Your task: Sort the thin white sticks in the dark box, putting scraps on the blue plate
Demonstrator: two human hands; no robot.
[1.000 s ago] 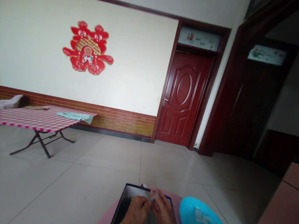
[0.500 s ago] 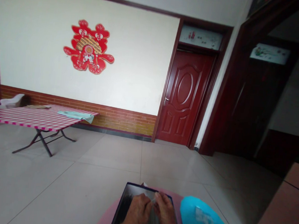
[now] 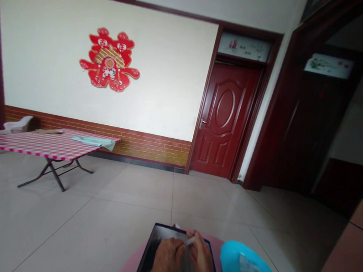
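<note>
Both hands meet over a dark-rimmed box at the bottom middle of the view. My left hand is closed, its fingertips touching a small whitish translucent piece. My right hand pinches the same piece from the other side; its exact kind is too small to make out. Inside the box, on the left, lie dark thin items, and greyish translucent material shows between the wrists. A blue plastic basin stands right of the box with clear-whitish small pieces in it.
Box and basin rest on a round pink surface. Across the tiled floor stands a folding table with a checked cover and a pale green cloth. A pinkish cabinet is at the right; a red door is behind.
The fingers have shifted slightly around the small whitish piece, which now shows more plainly between them. The view has turned a little to the left. Box and basin stay put.
</note>
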